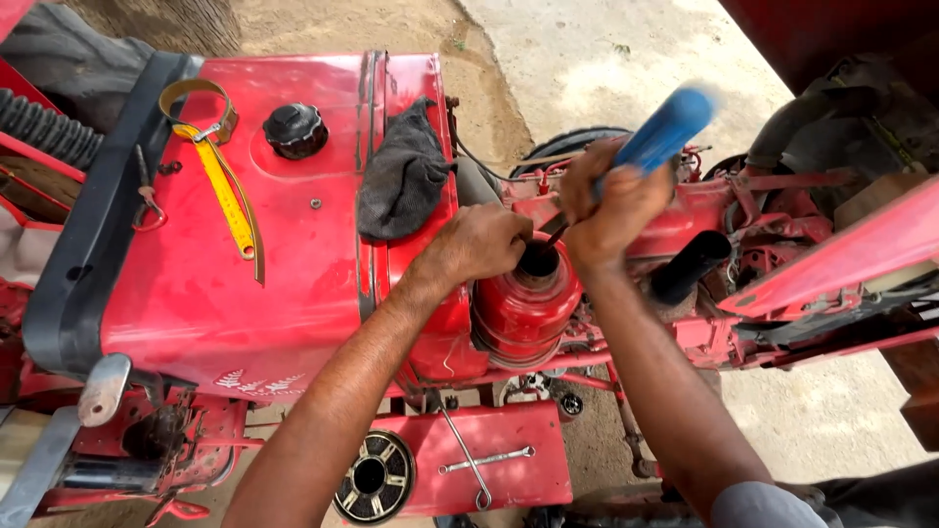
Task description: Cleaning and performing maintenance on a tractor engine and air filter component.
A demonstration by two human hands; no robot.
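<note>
Red canister (523, 303), the round one with the open dark mouth on top, sits right under both my hands, bolted in beside the big stuff. Biggest thing around is the red hood (284, 244), stretching off to the left of my left hand (479, 244), with a black rubber strip along its far edge. On the other side of my right hand (611, 210) there's the red frame (743, 210) and a black hose.

On the hood, just past my left knuckles, lies a dark grey rag (403, 176). Further left a yellow strap wrench (227, 191) with a metal band loop, and a black filler cap (293, 130) near it.

Left hand is curled down on the canister's rim, fingers tucked at the mouth, touching it. Right hand is clamped tight round a blue-handled screwdriver (665, 127), handle sticking up and away, a bit blurred; its shaft angles down toward the canister's opening. Can't tell whether the tip is inside or just at the edge.

Below my left forearm, a round ribbed filter (372, 476) lies on a red plate.
</note>
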